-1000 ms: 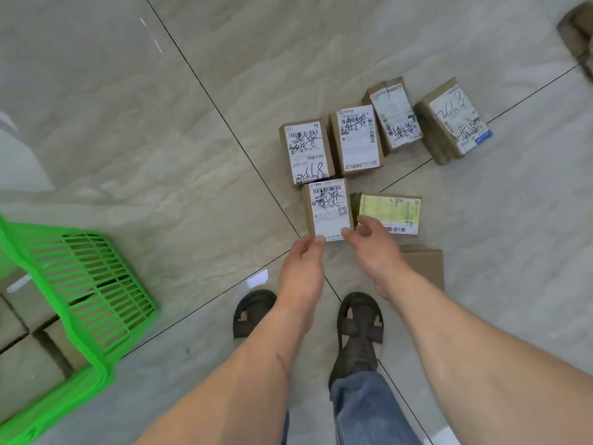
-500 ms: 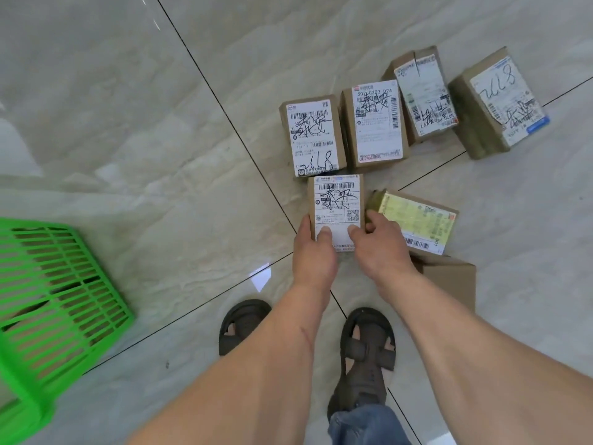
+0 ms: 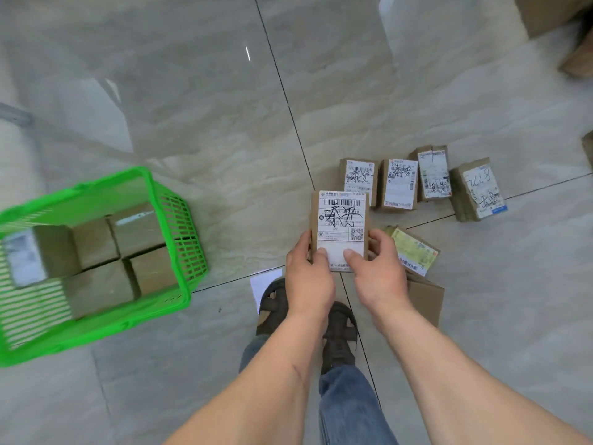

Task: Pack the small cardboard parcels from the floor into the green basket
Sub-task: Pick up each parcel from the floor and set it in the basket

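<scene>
At the left, the green basket is seen on the tiled floor, with several brown parcels already packed inside it. To its right, a labelled parcel is held above the floor between both hands: its near left edge is gripped by the left hand, thumb on the label, and its near right edge by the right hand. Beyond and to the right, four labelled parcels lie in a row on the floor. A yellow-labelled parcel lies just beside the right hand.
</scene>
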